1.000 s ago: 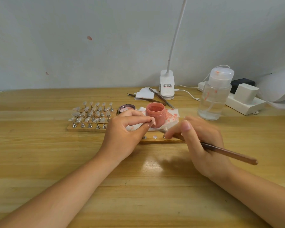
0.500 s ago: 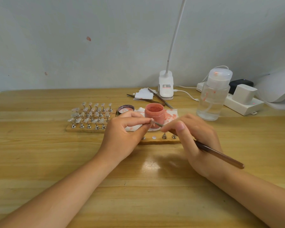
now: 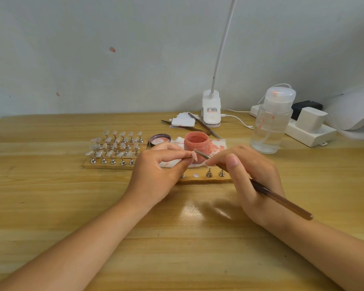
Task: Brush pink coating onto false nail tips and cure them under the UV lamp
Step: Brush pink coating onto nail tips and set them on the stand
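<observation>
The left hand [image 3: 156, 173] is pinching a small pink false nail tip [image 3: 194, 156] between its fingers; the right hand [image 3: 250, 175] is gripping a long brown-handled brush [image 3: 282, 201], bristles touching the tip.

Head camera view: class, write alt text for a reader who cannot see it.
The left hand pinches a nail tip while the right hand holds a brush to it, in front of an open pink jar. More tips on stands sit left on the wooden table.

On the wooden table [image 3: 51, 206], the left hand [image 3: 156, 175] pinches a pink false nail tip [image 3: 194, 157] while the right hand [image 3: 252, 177] grips a slim brown brush [image 3: 282, 201], its bristle end touching the tip before an open pink jar [image 3: 196, 143].
</observation>
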Available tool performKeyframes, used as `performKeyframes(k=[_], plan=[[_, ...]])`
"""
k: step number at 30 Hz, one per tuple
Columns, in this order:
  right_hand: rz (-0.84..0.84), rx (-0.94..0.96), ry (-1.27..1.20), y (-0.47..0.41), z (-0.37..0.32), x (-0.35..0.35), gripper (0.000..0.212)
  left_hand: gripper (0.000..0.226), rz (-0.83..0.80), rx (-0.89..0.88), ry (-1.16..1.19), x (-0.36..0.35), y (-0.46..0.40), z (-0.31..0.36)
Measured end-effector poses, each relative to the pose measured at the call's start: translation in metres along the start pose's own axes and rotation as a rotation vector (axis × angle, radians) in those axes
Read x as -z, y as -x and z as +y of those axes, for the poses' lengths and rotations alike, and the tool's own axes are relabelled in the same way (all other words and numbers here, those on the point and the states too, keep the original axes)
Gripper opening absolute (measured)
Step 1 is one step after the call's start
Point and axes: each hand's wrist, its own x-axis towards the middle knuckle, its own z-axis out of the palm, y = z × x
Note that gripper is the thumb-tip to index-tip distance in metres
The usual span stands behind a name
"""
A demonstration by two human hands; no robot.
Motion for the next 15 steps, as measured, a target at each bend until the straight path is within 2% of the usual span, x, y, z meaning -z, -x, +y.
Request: performKeyframes(k=[4, 9, 13, 15], plan=[[-0.014, -0.024, -0.030, 0.0003, 0.0004, 0.0009, 0.059, 0.026, 0.004, 0.014, 0.009, -0.0006, -0.0001, -0.0010], [-0.006, -0.023, -0.039, 0.0007, 0.0001, -0.0004, 0.052, 0.024, -0.010, -0.013, 0.015, -0.0005, -0.0003, -0.0017], [-0.005, -0.039, -0.078, 0.0018, -0.0002, 0.0017, 0.061, 0.021, 0.000, -0.015, 0.031, -0.0014, -0.0007, -0.0023], [0.002, -0.023, -0.074, 0.0016, -0.0003, 0.0016, 0.059, 0.016, -0.004, -0.023, 0.042, -0.0012, -0.0010, -0.0024]])
